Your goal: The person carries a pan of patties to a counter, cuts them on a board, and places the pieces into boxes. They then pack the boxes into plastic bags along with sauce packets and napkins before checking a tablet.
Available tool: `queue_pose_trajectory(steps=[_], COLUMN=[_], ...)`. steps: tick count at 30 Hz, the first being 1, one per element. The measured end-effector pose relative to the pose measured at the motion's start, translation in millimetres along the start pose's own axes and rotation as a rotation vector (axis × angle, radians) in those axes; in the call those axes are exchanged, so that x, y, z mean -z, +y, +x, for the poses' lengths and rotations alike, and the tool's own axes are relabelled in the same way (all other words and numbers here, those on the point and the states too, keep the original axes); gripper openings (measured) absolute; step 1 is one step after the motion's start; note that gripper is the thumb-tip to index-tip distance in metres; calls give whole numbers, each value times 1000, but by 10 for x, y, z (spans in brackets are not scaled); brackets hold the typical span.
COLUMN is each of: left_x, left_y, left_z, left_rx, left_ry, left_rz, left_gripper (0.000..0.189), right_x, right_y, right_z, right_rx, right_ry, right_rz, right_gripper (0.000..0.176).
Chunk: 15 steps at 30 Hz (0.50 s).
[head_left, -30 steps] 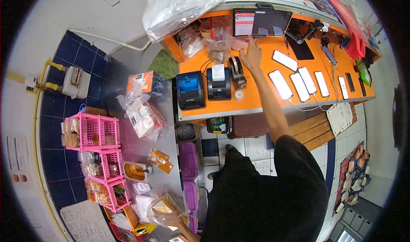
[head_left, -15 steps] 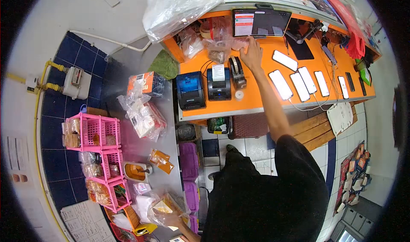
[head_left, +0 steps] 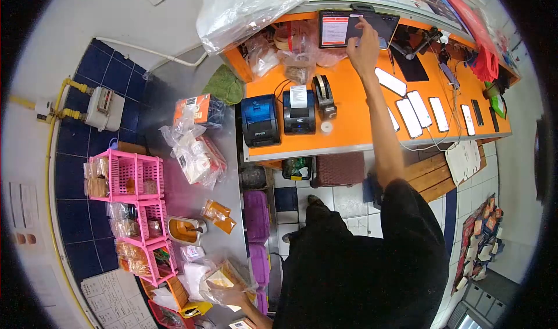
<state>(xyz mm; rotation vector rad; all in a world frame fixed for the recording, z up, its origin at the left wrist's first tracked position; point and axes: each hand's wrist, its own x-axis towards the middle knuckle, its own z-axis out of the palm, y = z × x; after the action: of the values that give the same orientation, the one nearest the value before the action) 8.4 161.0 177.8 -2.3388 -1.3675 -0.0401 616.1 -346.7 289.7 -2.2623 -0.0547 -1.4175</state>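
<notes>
My right hand is over the tablet on the orange counter, index finger stretched toward the top of the screen and the fingers apart, holding nothing. At the lower left, my left hand grips the lower edge of a clear plastic bag with flat yellowish-brown contents, over the metal counter. Its fingers are partly hidden by the bag. Above it lie a metal tub of orange sauce and sealed orange sauce packets.
Two receipt printers and a tape dispenser stand on the orange counter. Several lit phones with cables lie to the right. Pink baskets with packets line the left wall. A bagged box sits on the metal counter.
My right hand has moved up and right, from the tablet's lower left edge to in front of its screen. My left hand stays at the bag, with little movement.
</notes>
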Motion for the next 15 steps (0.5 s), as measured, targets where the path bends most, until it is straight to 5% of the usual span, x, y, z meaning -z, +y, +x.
queue_pose_trajectory(steps=[6,8,9,12,15], left_x=[-116,-465,-546,-470,-299], left_y=[-93,-206,-236,-185,-114], left_z=[2,2,-8,-10,21], left_rx=[-32,-149,-148,-62,20], left_ry=[-41,300,300,132,-88], left_rz=[-109,60,59,76,104], left_gripper=[87,96,96,96,92], right_x=[-178,-212,-207,-110,-37], right_y=[196,204,191,-48,-699], right_z=[-558,-777,-839,-987,-1200], right_rx=[-65,-97,-96,-129,-138], right_ry=[-139,-302,-301,-372,-183], right_rz=[-58,-158,-158,-220,242], right_gripper=[61,54,54,45,22])
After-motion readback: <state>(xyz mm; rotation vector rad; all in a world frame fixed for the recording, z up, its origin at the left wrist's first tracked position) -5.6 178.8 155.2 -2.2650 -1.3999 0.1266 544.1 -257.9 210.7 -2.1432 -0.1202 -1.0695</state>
